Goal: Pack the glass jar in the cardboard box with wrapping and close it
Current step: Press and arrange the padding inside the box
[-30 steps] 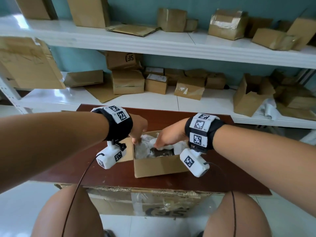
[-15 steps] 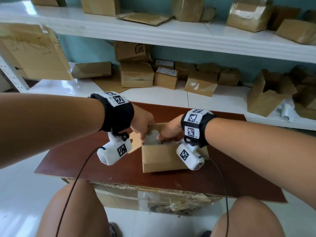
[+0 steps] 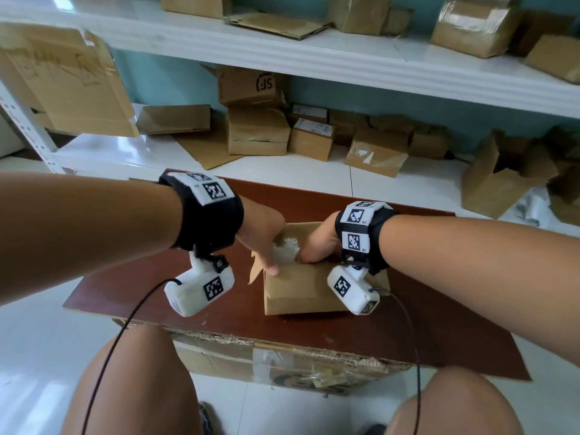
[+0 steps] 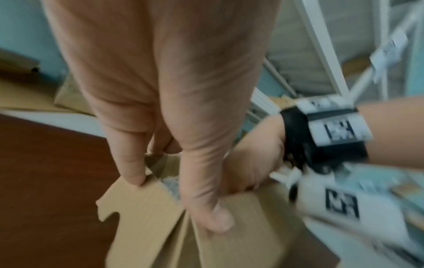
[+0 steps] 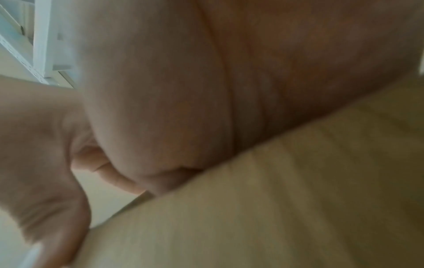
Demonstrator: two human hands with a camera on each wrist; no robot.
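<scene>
- Our left hand (image 3: pixel 262 237) is reaching down at the box (image 3: pixel 301 290), thumb (image 4: pixel 206 204) pressing on the near flap and one fingertip (image 4: pixel 130 170) touching the notched side flap (image 4: pixel 137 204); the other fingers are curling down into the opening, so the hand is partly closed around the box's corner.
- Our right hand (image 3: pixel 317 246) is bending over the box's top from the other side, fingers pointing down into the gap; we cannot tell whether they are gripping anything, as the right wrist view is showing only blurred skin against cardboard.
- White wrapping (image 3: pixel 285 248) is showing in the gap between the two hands, inside the box.
- We are not seeing the jar itself; the wrapping and the hands are covering the inside of the box.
- Sitting on a dark red-brown table (image 3: pixel 157 287), the box is near its middle, with the side flap sticking out to the left.
- Wrist cameras (image 3: pixel 201 287) are hanging under both wrists, the right one overlapping the box's front right corner.
- Behind the table, white shelves (image 3: pixel 314 58) are carrying many cardboard boxes (image 3: pixel 257 133).
</scene>
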